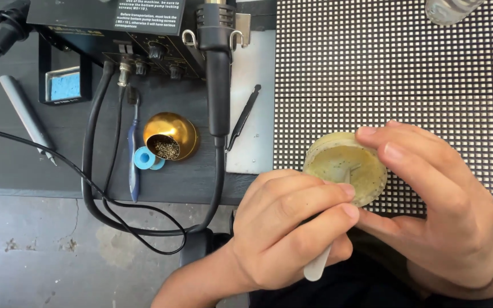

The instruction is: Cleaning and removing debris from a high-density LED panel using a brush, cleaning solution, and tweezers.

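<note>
My right hand (440, 205) holds a small round jar (346, 166) of yellowish-green paste, tilted toward me above the edge of a black LED dot-matrix panel (395, 74). My left hand (292, 228) is closed around a white flat spatula (316, 265). The spatula's tip dips into the paste in the jar, and its handle end sticks out below my fingers.
A black soldering station (115, 28) sits at the back left, with a hot-air handle (218, 74) hanging in front of it and cables looping off the desk edge. Nearby lie a brass tip-cleaner ball (172, 137), a blue solder spool (144, 158), black tweezers (243, 117), a blue sponge tray (64, 85) and a grey pen-like tool (27, 117).
</note>
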